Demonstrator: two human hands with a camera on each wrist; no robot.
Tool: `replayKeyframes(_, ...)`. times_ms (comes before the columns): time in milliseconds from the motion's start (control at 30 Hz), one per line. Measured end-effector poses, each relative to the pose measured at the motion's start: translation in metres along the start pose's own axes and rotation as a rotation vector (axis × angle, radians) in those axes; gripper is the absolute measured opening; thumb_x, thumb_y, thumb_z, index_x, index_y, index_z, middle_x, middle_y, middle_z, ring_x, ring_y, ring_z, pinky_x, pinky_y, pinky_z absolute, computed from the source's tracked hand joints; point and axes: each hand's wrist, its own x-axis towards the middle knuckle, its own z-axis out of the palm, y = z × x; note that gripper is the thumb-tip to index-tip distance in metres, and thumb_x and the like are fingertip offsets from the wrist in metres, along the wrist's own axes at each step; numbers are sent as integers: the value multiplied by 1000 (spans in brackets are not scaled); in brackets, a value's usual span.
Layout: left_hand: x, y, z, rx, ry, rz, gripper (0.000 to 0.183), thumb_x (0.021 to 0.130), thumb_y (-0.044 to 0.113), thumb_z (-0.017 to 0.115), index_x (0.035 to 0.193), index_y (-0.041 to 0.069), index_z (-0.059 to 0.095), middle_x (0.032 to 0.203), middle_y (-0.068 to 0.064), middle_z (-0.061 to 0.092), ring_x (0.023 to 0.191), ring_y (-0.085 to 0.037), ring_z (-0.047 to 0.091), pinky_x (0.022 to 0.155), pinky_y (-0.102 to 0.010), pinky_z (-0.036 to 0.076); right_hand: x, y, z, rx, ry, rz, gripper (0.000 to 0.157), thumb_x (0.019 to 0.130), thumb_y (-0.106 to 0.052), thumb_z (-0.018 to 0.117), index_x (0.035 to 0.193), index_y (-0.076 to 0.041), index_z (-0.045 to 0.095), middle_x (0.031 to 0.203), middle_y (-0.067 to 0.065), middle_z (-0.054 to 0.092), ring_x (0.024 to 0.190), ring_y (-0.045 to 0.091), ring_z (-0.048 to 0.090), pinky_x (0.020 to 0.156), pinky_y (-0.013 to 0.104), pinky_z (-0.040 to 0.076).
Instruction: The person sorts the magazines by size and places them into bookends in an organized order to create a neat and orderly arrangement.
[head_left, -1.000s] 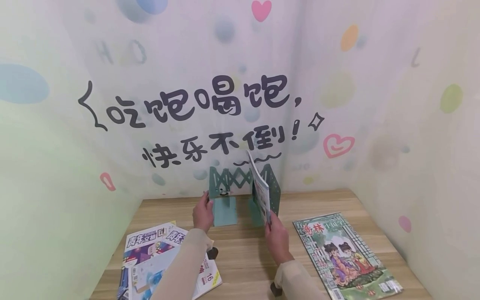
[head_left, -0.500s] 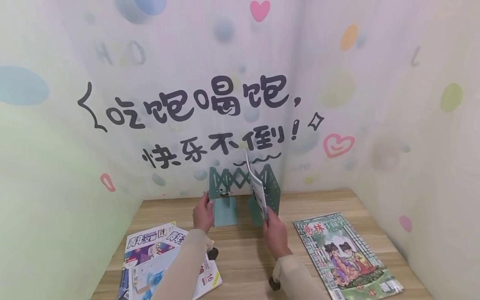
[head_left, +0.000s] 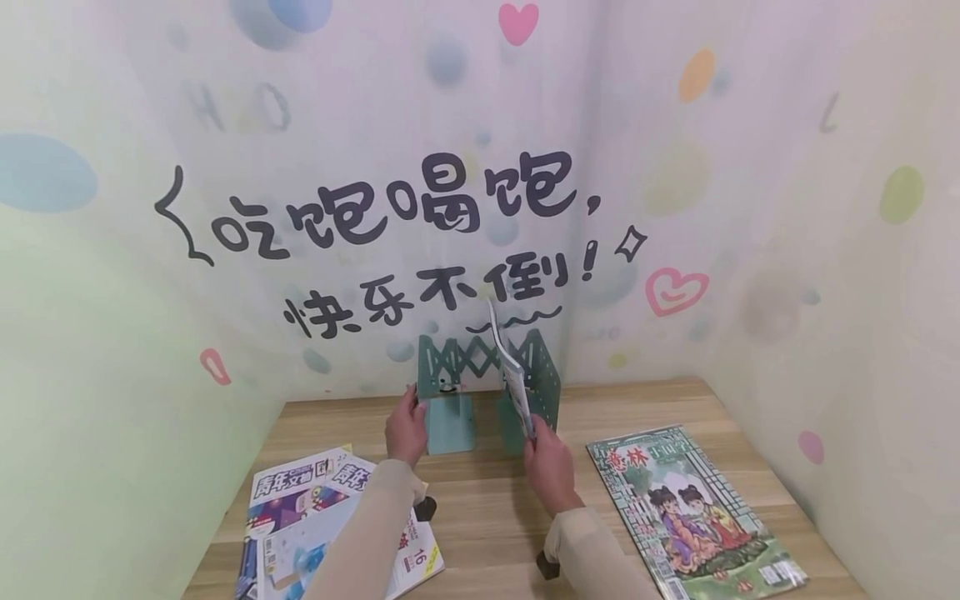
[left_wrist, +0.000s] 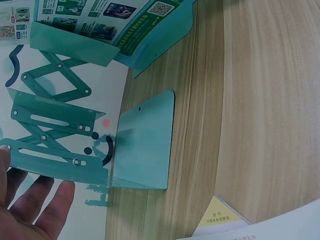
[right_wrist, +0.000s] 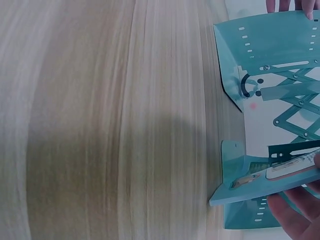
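Note:
An expandable green metal bookend (head_left: 450, 425) stands against the back wall, its two side panels joined by a criss-cross lattice. My left hand (head_left: 405, 429) grips the left panel, its fingers (left_wrist: 56, 210) along the panel's outer face in the left wrist view. With my right hand (head_left: 551, 467) I hold a thin magazine (head_left: 512, 371) upright by its near edge. It stands inside the bookend, close to the right panel, and its top leans left. Printed pictures and a QR code show on the magazine (left_wrist: 100, 20) in the left wrist view.
Several magazines (head_left: 288, 496) lie overlapping at the left of the wooden table (head_left: 480, 533), partly under the left sleeve. Another magazine (head_left: 697, 508) with two drawn figures lies flat at the right. A patterned wall (head_left: 360, 108) closes off the back.
My right hand and the upright magazine have shifted slightly left, away from the right panel. The left hand stays on the left panel, and the bookend has not moved.

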Motion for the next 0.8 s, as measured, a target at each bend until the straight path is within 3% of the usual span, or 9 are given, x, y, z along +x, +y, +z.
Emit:
replayKeyframes(333,-1,-1,-1,7,4,10,44,102,12,48,146,8,42,140,-18,51,124,-36,52,100,-52,44,-3,-3,2,0,33,-33,39,87,-7,68,125,-6,58,106,16,69,87,30,68,73,47,57)
replayKeyframes(800,-1,1,-1,9,2,6,44,102,12,48,146,7,42,141,-18,51,124,-36,52,99,-52,45,-6,-9,4,-1,-31,4,46,86,-12,71,129,-7,56,117,18,66,98,33,66,80,47,56)
